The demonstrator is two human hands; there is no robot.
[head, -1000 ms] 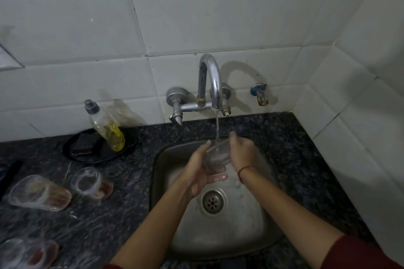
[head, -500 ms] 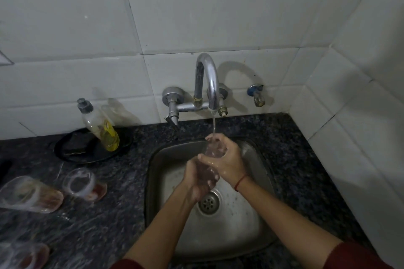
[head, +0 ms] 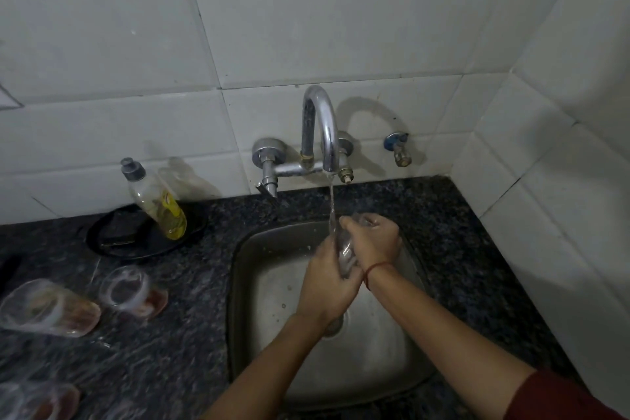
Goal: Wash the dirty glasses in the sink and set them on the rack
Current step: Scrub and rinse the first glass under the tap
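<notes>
Head: left hand [head: 327,283], right hand [head: 375,244] round glass [head: 345,251]

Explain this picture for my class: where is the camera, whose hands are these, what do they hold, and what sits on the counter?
No machine here: a person wears a camera on the head, so you look down on their hands. The left hand and right hand both grip a clear glass under water running from the tap, over the sink. On the dark counter sit a dirty glass and a second dirty glass, with reddish dregs. A soap bottle sits on a black dish. No rack shows.
</notes>
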